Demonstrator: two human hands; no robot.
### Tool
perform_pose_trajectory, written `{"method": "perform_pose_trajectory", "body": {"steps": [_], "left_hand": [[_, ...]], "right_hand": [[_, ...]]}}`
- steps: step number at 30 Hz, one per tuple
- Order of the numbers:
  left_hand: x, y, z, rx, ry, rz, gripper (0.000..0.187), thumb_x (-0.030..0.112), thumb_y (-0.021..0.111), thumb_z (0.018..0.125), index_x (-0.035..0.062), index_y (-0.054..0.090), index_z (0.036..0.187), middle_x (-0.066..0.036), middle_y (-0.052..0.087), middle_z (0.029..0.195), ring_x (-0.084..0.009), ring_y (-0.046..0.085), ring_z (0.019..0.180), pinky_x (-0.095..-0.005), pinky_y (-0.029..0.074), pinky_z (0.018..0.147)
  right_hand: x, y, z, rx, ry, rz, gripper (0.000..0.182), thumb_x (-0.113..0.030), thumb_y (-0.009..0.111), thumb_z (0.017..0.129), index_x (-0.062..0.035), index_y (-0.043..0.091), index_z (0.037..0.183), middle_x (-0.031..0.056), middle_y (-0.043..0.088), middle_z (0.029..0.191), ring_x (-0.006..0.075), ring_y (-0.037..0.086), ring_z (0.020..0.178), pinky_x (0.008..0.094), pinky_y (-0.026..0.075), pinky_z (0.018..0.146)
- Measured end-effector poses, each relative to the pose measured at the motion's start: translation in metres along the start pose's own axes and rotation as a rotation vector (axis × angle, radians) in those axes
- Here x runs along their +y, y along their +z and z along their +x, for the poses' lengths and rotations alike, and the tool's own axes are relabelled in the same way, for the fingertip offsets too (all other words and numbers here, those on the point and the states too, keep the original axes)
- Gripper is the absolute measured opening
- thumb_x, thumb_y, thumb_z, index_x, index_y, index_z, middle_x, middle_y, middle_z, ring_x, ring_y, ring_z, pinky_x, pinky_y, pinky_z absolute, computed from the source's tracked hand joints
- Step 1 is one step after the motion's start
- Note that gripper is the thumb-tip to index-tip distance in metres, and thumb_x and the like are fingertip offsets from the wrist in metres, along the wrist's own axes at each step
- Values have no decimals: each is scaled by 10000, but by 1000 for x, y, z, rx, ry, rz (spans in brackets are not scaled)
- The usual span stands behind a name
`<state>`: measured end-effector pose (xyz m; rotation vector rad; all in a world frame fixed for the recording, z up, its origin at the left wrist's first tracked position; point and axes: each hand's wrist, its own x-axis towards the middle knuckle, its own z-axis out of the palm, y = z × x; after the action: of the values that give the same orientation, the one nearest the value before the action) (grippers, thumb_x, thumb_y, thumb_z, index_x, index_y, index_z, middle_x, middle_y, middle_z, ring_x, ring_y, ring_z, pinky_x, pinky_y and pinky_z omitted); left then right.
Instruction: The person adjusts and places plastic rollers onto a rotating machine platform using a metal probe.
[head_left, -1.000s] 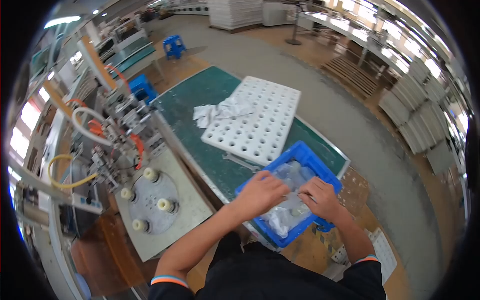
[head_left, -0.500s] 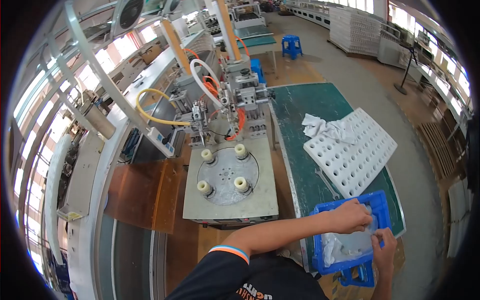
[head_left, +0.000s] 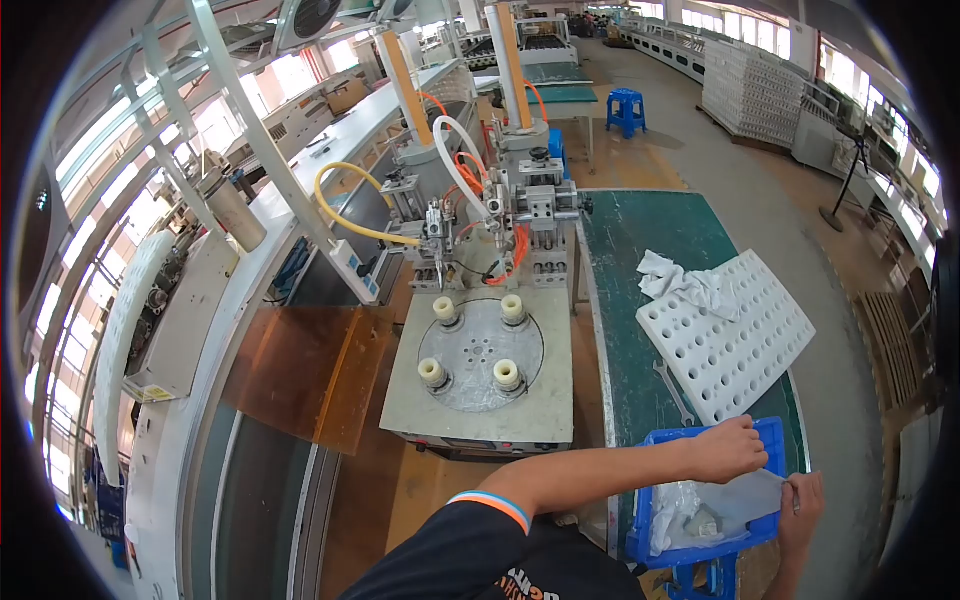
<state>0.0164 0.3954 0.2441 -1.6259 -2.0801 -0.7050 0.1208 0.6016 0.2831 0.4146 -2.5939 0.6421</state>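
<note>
A blue plastic basket (head_left: 640, 545) sits at the near right corner of the green table, lined with crumpled clear plastic (head_left: 672, 515). My left hand (head_left: 728, 450) reaches across over the basket, its fingers curled into a fist at the upper edge of a translucent plastic bag (head_left: 755, 497). At the basket's right rim, my right hand (head_left: 803, 497) pinches the same bag, which stretches between the two hands. A small pale piece (head_left: 703, 523) lies in the plastic below; its kind is not clear.
A machine with a round turntable (head_left: 480, 385) bearing several cream-coloured cylindrical holders (head_left: 508, 374) stands ahead. On the green table (head_left: 640, 225) lie a white perforated foam tray (head_left: 735, 345), a white cloth (head_left: 685, 285) and a wrench (head_left: 673, 392). An amber transparent panel (head_left: 310, 375) is at left.
My view has shifted, so the machine and table appear farther right. My hands have moved slightly apart, and the plastic bag is pulled out wider between them.
</note>
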Motion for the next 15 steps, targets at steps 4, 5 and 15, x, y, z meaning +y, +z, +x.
{"method": "perform_pose_trajectory", "body": {"steps": [4,5,15], "left_hand": [[-7,2,11,-21,-69,-61,64,116,558,725,78,532,770,-53,544,711,-215,554,739,-339,396,734],[-9,3,9,75,-150,-94,132,116,568,734,75,549,858,-65,557,737,-228,563,760,-352,405,743],[1,8,-102,215,-1054,-582,469,82,605,801,88,487,1255,-154,544,1084,-237,593,891,-337,486,770]], "right_hand": [[23,0,0,61,17,-24,51,-9,546,782,13,506,805,149,480,769,301,480,728,372,391,660],[27,-3,1,109,95,-19,49,-13,543,793,14,505,808,147,484,776,299,483,728,370,393,663],[71,51,-62,-527,258,-257,226,-213,595,804,-56,618,965,137,591,1015,305,533,986,404,398,882]]}}
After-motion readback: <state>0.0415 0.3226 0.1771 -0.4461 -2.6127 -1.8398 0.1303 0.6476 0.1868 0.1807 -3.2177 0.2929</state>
